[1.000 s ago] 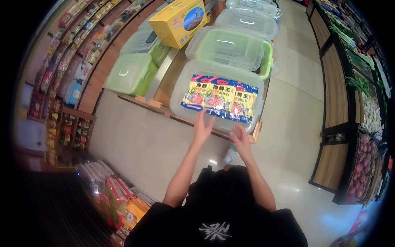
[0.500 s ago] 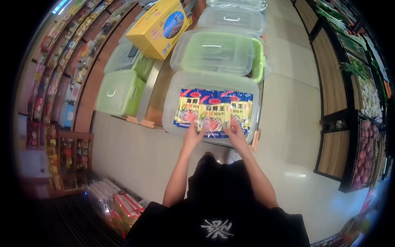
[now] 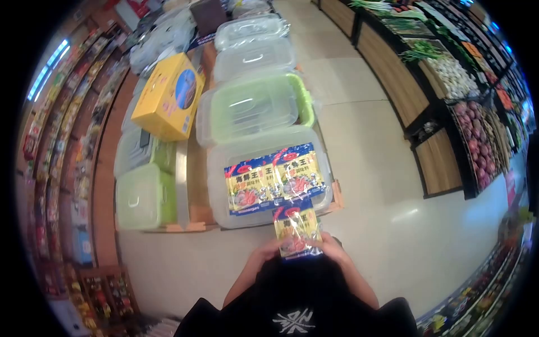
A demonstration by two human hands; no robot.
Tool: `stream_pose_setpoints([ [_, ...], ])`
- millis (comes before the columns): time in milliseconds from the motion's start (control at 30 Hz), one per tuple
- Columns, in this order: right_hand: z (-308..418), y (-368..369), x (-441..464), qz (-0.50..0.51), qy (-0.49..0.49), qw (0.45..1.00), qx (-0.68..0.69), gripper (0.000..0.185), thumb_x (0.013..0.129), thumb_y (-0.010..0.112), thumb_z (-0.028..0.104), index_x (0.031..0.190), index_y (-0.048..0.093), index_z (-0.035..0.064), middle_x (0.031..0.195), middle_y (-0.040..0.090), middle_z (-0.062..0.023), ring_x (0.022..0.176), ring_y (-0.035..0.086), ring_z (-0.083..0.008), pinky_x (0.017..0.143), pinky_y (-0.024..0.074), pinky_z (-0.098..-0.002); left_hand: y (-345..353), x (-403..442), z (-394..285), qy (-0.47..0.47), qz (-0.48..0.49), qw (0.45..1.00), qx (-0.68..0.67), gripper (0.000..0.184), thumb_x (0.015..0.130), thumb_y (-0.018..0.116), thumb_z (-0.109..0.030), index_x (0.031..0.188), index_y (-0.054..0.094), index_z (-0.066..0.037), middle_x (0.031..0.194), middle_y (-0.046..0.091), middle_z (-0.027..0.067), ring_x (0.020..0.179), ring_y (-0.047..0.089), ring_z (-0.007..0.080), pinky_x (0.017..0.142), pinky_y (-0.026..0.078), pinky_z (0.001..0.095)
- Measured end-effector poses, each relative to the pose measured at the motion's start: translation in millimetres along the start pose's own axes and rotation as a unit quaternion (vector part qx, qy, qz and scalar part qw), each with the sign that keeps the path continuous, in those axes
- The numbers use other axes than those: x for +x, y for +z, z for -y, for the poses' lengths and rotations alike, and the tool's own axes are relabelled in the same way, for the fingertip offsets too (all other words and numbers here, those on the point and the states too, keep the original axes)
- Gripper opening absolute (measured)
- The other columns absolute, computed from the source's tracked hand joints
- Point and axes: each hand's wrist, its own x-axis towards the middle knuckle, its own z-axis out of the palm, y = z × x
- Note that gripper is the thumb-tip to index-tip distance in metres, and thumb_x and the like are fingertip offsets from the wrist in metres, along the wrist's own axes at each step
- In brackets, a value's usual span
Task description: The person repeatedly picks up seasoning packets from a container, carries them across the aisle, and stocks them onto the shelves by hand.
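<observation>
A yellow-and-blue seasoning packet is held close to my body, in front of the storage bin's near edge. My left hand is closed on its left side and looks slightly blurred. At its right edge, my right hand pinches the same packet. More packets of the same kind lie on the clear plastic lid just beyond: a left packet and a right packet, close together, with part of another showing between them.
Green bins with clear lids stand in a row ahead. A yellow carton sits on bins at the left, above a lidded green bin. Stocked shelves line the left; a produce stand with onions is at the right.
Both hands have drawn the front packet off the lid toward my body. The other packets stay on the lid. The view has tilted up and shifted right.
</observation>
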Motion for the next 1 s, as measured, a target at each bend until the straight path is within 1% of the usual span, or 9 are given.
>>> stream_pose_setpoints([
  [67, -13, 8, -18, -0.017, -0.019, 0.999, 0.025, 0.037, 0.085, 0.065, 0.01, 0.119, 0.056, -0.0018, 0.111, 0.063, -0.0081, 0.099, 0.058, -0.0149, 0.088, 0.0453, -0.028, 10, 0, -3, 0.02, -0.003, 0.991, 0.129, 0.043, 0.092, 0.06, -0.026, 0.127, 0.049, -0.005, 0.121, 0.058, 0.0061, 0.106, 0.057, 0.0172, 0.092, 0.047, 0.0336],
  [200, -50, 11, -57, 0.0, -0.064, 0.998, 0.011, 0.037, 0.084, 0.064, 0.008, 0.119, 0.056, -0.0001, 0.113, 0.061, -0.004, 0.101, 0.054, -0.0111, 0.089, 0.0439, -0.0263, 22, -12, -8, 0.068, 0.119, 0.943, 0.302, 0.045, 0.09, 0.062, -0.022, 0.128, 0.048, -0.002, 0.119, 0.059, 0.0073, 0.106, 0.055, 0.0157, 0.092, 0.045, 0.0319],
  [300, -76, 37, -88, -0.113, -0.129, 0.982, 0.075, 0.038, 0.084, 0.066, 0.009, 0.119, 0.055, -0.0013, 0.112, 0.062, -0.0056, 0.1, 0.055, -0.0129, 0.089, 0.0444, -0.0276, 41, -12, -2, 0.103, 0.184, 0.919, 0.332, 0.044, 0.089, 0.063, -0.021, 0.126, 0.049, -0.001, 0.118, 0.059, 0.0073, 0.106, 0.054, 0.0153, 0.093, 0.044, 0.0319],
  [433, -117, 65, -121, -0.263, -0.082, 0.954, 0.117, 0.032, 0.089, 0.062, 0.015, 0.116, 0.058, -0.0013, 0.11, 0.064, -0.0071, 0.098, 0.059, -0.0137, 0.087, 0.0464, -0.0283, 67, -10, 7, 0.06, 0.238, 0.877, 0.413, 0.038, 0.089, 0.062, -0.018, 0.12, 0.052, 0.0, 0.112, 0.06, 0.0082, 0.101, 0.056, 0.0155, 0.088, 0.047, 0.0296],
  [567, -136, 95, -151, -0.354, -0.155, 0.88, 0.276, 0.031, 0.087, 0.059, 0.01, 0.116, 0.059, -0.0032, 0.109, 0.065, -0.0096, 0.096, 0.061, -0.0151, 0.085, 0.0479, -0.0285, 90, -11, 23, -0.039, 0.316, 0.847, 0.426, 0.04, 0.09, 0.061, -0.021, 0.122, 0.052, 0.0, 0.112, 0.06, 0.0074, 0.101, 0.056, 0.0141, 0.089, 0.046, 0.0289],
  [700, -160, 95, -167, -0.375, -0.149, 0.819, 0.408, 0.032, 0.086, 0.059, 0.01, 0.113, 0.059, -0.0062, 0.107, 0.065, -0.0117, 0.095, 0.062, -0.0176, 0.085, 0.0487, -0.0309, 95, 13, 63, -0.248, 0.199, 0.914, 0.254, 0.046, 0.094, 0.055, -0.033, 0.127, 0.048, 0.0, 0.115, 0.058, 0.0081, 0.104, 0.055, 0.0144, 0.09, 0.046, 0.0288],
  [833, -167, 85, -191, -0.441, -0.195, 0.791, 0.377, 0.03, 0.086, 0.059, 0.012, 0.11, 0.06, -0.006, 0.102, 0.066, -0.0114, 0.085, 0.064, -0.017, 0.077, 0.0509, -0.0287, 130, 10, 84, -0.156, 0.226, 0.895, 0.351, 0.043, 0.095, 0.052, -0.036, 0.12, 0.052, -0.001, 0.112, 0.061, 0.0097, 0.097, 0.061, 0.0144, 0.082, 0.051, 0.0286],
  [867, -165, 79, -200, -0.45, -0.193, 0.783, 0.384, 0.03, 0.086, 0.061, 0.014, 0.108, 0.061, -0.0062, 0.098, 0.067, -0.0107, 0.082, 0.064, -0.0159, 0.074, 0.0508, -0.0278, 135, 12, 87, -0.182, 0.228, 0.882, 0.371, 0.049, 0.096, 0.052, -0.036, 0.128, 0.047, 0.001, 0.118, 0.057, 0.0108, 0.104, 0.055, 0.0157, 0.09, 0.044, 0.0286],
  [1000, -188, 46, -237, -0.49, -0.139, 0.804, 0.308, 0.035, 0.087, 0.063, 0.019, 0.11, 0.06, -0.0073, 0.1, 0.066, -0.0114, 0.086, 0.063, -0.0143, 0.076, 0.0493, -0.0274, 169, 30, 122, -0.173, 0.233, 0.869, 0.401, 0.044, 0.095, 0.053, -0.031, 0.125, 0.051, 0.001, 0.114, 0.06, 0.01, 0.103, 0.056, 0.0154, 0.089, 0.046, 0.0296],
])
